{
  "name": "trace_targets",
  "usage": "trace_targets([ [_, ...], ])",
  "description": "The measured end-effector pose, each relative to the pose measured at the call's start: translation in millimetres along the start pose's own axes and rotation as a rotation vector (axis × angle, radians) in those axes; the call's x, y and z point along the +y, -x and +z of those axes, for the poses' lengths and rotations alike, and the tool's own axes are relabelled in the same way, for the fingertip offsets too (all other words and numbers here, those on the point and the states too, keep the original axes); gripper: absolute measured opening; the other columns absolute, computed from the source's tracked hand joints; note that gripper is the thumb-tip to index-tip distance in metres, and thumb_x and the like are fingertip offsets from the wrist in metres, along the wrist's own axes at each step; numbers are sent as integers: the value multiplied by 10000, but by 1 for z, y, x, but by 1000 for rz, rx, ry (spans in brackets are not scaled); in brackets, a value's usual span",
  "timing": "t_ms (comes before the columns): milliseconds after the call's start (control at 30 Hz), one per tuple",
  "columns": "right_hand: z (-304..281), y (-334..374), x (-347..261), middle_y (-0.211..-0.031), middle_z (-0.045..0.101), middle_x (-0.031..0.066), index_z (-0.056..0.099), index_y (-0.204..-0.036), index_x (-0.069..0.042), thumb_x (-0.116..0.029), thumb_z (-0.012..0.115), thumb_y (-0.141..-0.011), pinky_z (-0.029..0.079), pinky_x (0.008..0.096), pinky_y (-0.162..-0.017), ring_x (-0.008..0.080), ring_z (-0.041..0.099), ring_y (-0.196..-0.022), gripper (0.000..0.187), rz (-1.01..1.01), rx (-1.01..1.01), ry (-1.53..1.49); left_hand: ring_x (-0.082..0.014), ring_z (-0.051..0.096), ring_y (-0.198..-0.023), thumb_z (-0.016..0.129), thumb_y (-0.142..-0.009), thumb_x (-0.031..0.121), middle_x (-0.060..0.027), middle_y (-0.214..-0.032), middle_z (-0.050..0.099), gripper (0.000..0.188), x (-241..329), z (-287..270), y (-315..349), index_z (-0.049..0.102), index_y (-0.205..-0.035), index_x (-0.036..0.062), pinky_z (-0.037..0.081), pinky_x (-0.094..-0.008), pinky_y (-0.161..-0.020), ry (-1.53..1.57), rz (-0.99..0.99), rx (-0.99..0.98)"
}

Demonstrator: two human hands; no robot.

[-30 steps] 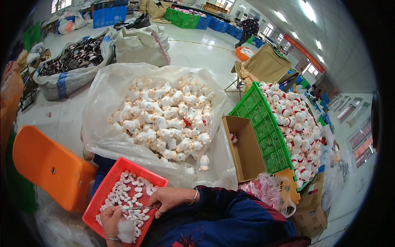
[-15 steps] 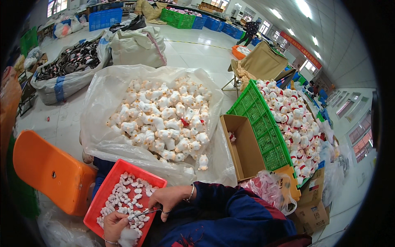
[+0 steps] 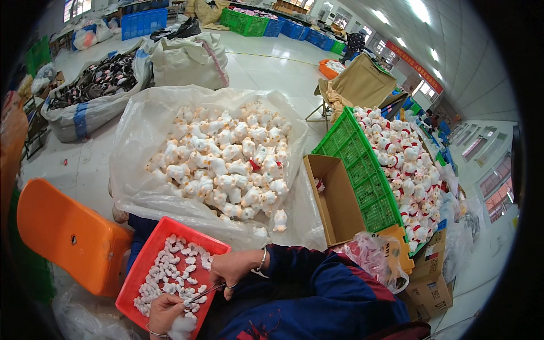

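My left hand is closed over the lower part of a red tray, its fingertips pinched around a small white piece. A tuft of white stuffing sticks out beneath the palm of that hand. In my right hand is a slim metal scissor-like tool; I cannot tell forceps from scissors. Its tips reach to my left fingertips. Many small curved white plush pieces lie loose in the tray, which rests at my lap.
Ahead, a large clear plastic bag holds white plush toys. To the right are an open cardboard box and a green crate with red-trimmed toys. An orange chair stands left. A distant person is at the back.
My right hand and the tool have shifted slightly right. My left hand still pinches at the tool's tips. The distant person has moved a little to the right.
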State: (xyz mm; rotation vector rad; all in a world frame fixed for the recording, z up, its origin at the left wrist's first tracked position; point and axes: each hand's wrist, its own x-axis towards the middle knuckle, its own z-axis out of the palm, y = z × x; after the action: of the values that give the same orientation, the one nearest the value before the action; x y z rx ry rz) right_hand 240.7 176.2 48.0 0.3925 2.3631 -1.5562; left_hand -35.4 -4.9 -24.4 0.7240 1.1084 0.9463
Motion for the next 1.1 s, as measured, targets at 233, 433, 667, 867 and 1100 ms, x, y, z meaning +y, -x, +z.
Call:
trace_targets([
  [233, 2, 5, 3, -739, 719, 102, 745, -860, -29, -270, 899, -745, 473, 391, -609, 236, 664, -674, 308, -16, -39, -88, -99, 644, -717, 717, -880, -59, -75, -928, 719, 230, 6, 0, 4, 706, -1109, -42, 526, -233, -653, 15, -35, -112],
  [433, -4, -1, -4, -749, 720, 164, 755, -859, -18, -264, 880, -734, 488, 417, -632, 285, 673, -691, 303, 32, -22, -10, -110, 705, -812, 707, -885, -54, -104, -953, 740, 265, 47, 45, 2, 707, -1150, -60, 571, -234, -721, -119, -25, -41],
  [667, -2, 4, -4, -756, 713, 184, 751, -867, -9, -263, 870, -729, 489, 434, -643, 299, 678, -705, 312, 71, -25, -110, -113, 688, -760, 709, -877, -47, -81, -864, 725, 74, 21, 22, 1, 679, -942, -29, 563, -248, -705, -184, 148, 62],
  [867, -1, 3, -11, -721, 704, 155, 742, -820, -14, -257, 861, -766, 474, 415, -613, 278, 661, -661, 276, 35, 4, 19, -114, 676, -743, 718, -868, -45, -81, -835, 714, 156, 6, 15, -2, 628, -986, 2, 550, -252, -692, -55, 129, -29],
  [1100, -2, 4, -10, -714, 696, 162, 732, -810, -4, -266, 858, -767, 480, 425, -621, 293, 659, -654, 294, 16, -1, 4, -129, 695, -752, 699, -901, -43, -93, -840, 735, 124, 49, 44, 2, 668, -1020, -31, 553, -257, -695, -91, -38, -45],
])
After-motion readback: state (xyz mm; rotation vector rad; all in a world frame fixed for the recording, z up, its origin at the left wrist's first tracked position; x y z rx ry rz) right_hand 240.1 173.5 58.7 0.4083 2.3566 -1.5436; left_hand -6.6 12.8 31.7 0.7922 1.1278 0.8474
